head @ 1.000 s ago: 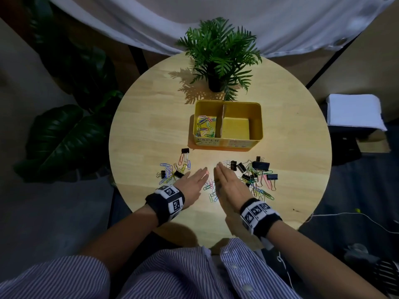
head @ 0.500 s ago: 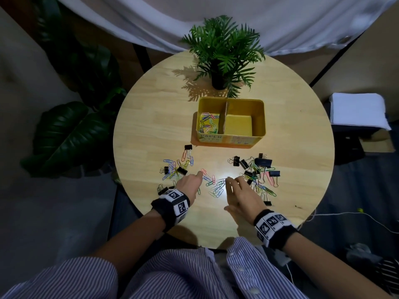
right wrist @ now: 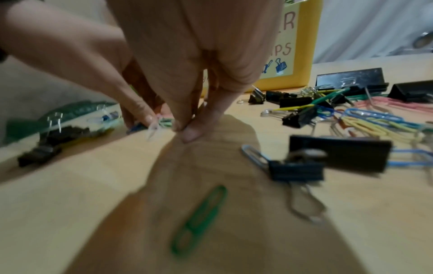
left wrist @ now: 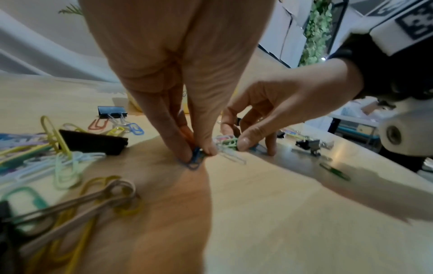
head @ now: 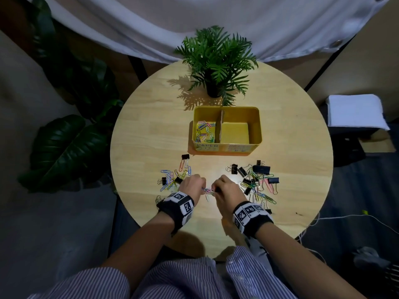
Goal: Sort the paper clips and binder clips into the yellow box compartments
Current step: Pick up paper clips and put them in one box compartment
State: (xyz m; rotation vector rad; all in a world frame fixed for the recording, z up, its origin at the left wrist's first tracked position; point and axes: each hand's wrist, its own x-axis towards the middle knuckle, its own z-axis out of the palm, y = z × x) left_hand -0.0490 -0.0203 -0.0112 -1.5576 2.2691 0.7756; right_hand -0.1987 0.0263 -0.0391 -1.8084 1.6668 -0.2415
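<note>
You see a yellow box (head: 226,145) on the pale wood tabletop (head: 151,130), black binder clips (head: 261,169), multicoloured paper clips (head: 204,131), and blue-striped sleeves (head: 86,283).

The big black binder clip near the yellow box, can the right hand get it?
Probably yes. The big black binder clip lies uncovered on top of the pile, but the right hand is pinching paper clips now.

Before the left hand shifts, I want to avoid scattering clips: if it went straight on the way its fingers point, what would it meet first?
The left hand points down, its fingers pinching a blue paper clip that seems already on the table. It would press that clip into the wood.
</note>
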